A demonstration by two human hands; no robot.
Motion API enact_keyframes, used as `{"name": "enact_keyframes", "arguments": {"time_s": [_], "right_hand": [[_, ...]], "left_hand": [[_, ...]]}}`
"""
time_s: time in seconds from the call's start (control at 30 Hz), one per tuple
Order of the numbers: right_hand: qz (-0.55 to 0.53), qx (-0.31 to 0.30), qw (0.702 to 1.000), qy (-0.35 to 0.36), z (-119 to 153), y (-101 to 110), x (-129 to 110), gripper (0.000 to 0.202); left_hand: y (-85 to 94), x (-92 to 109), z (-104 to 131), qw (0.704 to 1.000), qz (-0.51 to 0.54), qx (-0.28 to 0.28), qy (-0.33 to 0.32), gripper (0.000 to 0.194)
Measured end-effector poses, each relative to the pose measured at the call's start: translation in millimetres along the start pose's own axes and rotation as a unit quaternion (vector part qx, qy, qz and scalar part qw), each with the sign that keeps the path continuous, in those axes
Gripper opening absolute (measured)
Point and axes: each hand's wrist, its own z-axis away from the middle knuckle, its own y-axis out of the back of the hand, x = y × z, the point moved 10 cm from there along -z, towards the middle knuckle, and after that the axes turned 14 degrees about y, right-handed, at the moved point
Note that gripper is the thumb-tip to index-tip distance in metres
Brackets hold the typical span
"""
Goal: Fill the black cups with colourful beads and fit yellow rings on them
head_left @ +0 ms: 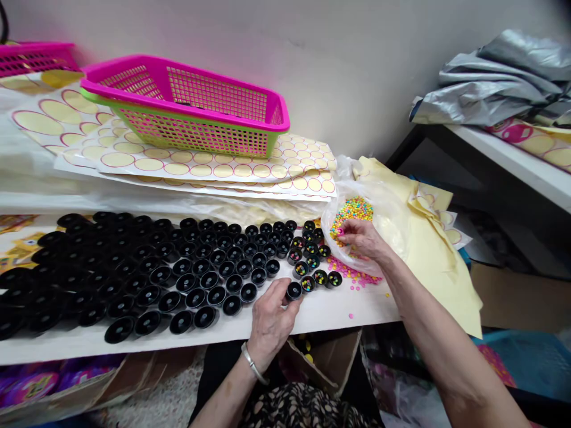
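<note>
My left hand (272, 315) is closed around a small black cup (293, 291) at the front of the table. To its right stand several black cups with colourful candies (320, 277) inside. My right hand (360, 236) reaches into a clear plastic bag (388, 208) at its heap of small multicoloured candies (354, 209). Its fingers are pinched together, and what they hold is partly hidden. Many black cups without visible candies (196, 297) stand in rows to the left of my left hand.
Pink candy pieces (352, 274) lie scattered before the bag. Behind the cups, a pink and green basket (187, 119) sits on sheets of round stickers (178, 169). Yellow paper (446, 279) lies at right, near a shelf (526, 160) holding silver bags (495, 83). An open cardboard box (330, 356) stands below the table.
</note>
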Motion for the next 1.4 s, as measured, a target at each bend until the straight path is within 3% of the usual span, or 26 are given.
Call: {"name": "enact_keyframes", "arguments": {"time_s": [0.17, 0.33, 0.43, 0.5, 0.57, 0.7, 0.9, 1.03, 1.13, 1.27, 1.33, 1.4], "right_hand": [[-0.118, 0.076, 0.99, 0.0, 16.5, 11.1, -4.5, 0.022], [-0.133, 0.087, 0.987, 0.005, 21.9, 14.5, -6.5, 0.023], [-0.123, 0.079, 0.988, 0.045, 25.3, 9.9, -25.3, 0.023], [-0.089, 0.037, 0.991, 0.096, 29.3, -5.4, -52.7, 0.02], [-0.029, -0.047, 0.987, 0.151, 36.2, -33.4, -84.9, 0.015], [0.137, -0.189, 0.943, 0.238, 55.1, -88.2, -129.3, 0.017], [0.362, -0.268, 0.844, 0.291, 71.6, -129.1, -137.3, 0.022], [0.408, -0.271, 0.818, 0.301, 76.0, -137.9, -141.0, 0.023], [0.387, -0.239, 0.839, 0.299, 71.0, -123.2, -141.7, 0.024], [0.33, -0.101, 0.909, 0.233, 45.0, -56.4, -117.2, 0.022], [0.376, -0.039, 0.911, 0.166, 30.0, -19.6, -91.1, 0.02], [0.448, -0.045, 0.888, 0.094, 16.5, 0.5, -61.5, 0.018]], "left_hand": [[-0.3, -0.8, -0.2, 1.0, 0.004, 0.001, -0.001, 0.017], [-1.7, -2.5, -0.4, 1.0, 0.011, -0.008, 0.006, 0.02], [-1.5, -1.6, -1.0, 1.0, 0.008, -0.01, 0.013, 0.019], [-2.1, -1.0, -1.3, 1.0, 0.012, -0.015, 0.021, 0.017], [-2.8, -0.6, -1.2, 0.999, 0.019, -0.02, 0.027, 0.017], [-3.9, -1.0, 0.1, 0.999, 0.025, -0.025, 0.031, 0.018], [-3.9, -1.3, 0.8, 0.998, 0.03, -0.031, 0.035, 0.023], [-4.4, -3.1, 0.8, 0.998, 0.033, -0.032, 0.042, 0.023], [-4.3, -4.0, 1.3, 0.998, 0.029, -0.028, 0.039, 0.021], [-3.5, -3.5, 1.0, 0.999, 0.026, -0.023, 0.033, 0.018], [-2.9, -1.9, 0.5, 0.999, 0.027, -0.021, 0.028, 0.016], [-2.3, -1.0, 0.0, 0.999, 0.025, -0.018, 0.026, 0.014]]}}
